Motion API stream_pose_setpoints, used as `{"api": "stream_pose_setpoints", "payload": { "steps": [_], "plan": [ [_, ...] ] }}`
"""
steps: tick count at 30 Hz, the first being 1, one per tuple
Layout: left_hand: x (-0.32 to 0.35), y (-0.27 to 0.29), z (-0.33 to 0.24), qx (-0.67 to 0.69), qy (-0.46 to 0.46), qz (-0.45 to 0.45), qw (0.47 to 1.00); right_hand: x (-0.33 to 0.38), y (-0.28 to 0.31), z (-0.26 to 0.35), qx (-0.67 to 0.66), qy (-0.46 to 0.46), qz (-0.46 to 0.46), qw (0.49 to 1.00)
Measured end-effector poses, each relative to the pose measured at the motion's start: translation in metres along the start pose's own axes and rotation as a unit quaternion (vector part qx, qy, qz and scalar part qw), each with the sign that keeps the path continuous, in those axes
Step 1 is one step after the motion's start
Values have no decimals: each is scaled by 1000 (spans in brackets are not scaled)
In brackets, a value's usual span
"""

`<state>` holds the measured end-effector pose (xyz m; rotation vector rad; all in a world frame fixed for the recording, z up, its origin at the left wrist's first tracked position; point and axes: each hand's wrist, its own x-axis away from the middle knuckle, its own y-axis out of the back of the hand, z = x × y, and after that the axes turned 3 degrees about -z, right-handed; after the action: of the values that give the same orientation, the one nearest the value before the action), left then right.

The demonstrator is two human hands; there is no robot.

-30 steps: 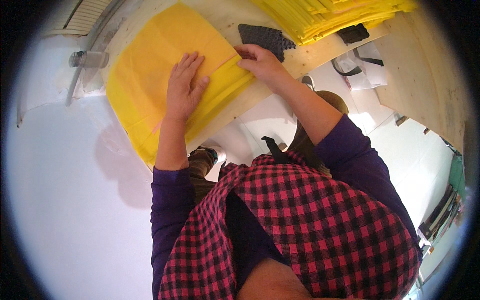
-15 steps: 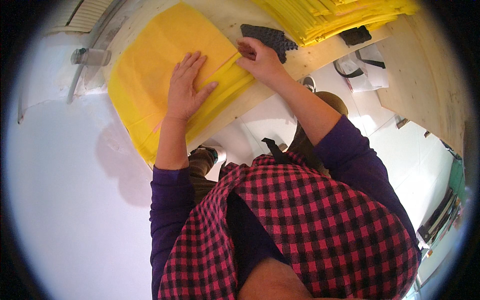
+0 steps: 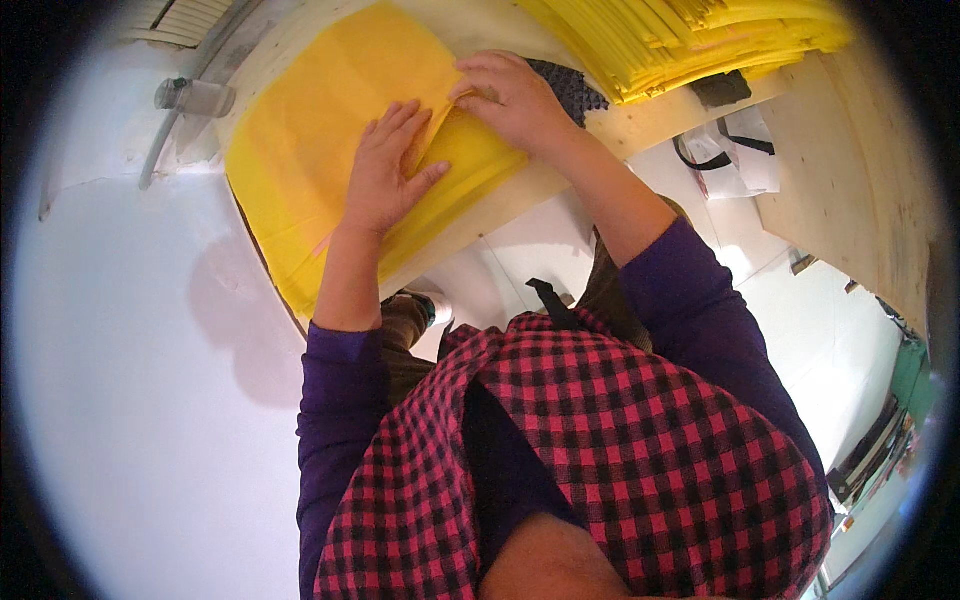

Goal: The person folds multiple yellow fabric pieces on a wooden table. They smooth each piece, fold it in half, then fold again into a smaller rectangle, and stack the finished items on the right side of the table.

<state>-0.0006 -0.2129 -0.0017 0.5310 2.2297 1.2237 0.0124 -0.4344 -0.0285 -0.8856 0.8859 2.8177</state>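
A thin orange-yellow sheet (image 3: 340, 90) lies on the wooden table, over a brighter yellow layer (image 3: 470, 150) that shows along its near side. My left hand (image 3: 385, 180) rests on the sheet near its right edge. Its fingers are stretched out and the thumb stands apart. My right hand (image 3: 515, 100) has its fingers bent and pinched on the sheet's right edge. Between the two hands that edge is slightly lifted and curled. Whether the pinch takes in one layer or more cannot be seen.
Beyond my right hand a thick stack of folded yellow sheets (image 3: 690, 40) sits on the table. A dark textured pad (image 3: 570, 88) lies partly behind that hand. There is a black block (image 3: 720, 88) by the stack. A white bag (image 3: 735, 160) with black handles stands below the table.
My right hand has moved left from beside the dark pad onto the sheet's edge, which has lifted and curled. My left hand has stayed nearly in place.
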Motion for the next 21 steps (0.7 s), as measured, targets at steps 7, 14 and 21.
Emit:
{"api": "stream_pose_setpoints", "payload": {
  "steps": [7, 14, 21],
  "plan": [
    [0, -1, 4, 16, 13, 3, 1000, -14, -1, 5, 21, 11, -10, 1000],
    [2, -1, 1, 74, 67, -24, 995, 8, 30, 8, -5, -120, 60, 991],
    [1, -1, 3, 77, 62, -21, 995, 29, 34, 4, -195, -253, 159, 934]
  ]
}}
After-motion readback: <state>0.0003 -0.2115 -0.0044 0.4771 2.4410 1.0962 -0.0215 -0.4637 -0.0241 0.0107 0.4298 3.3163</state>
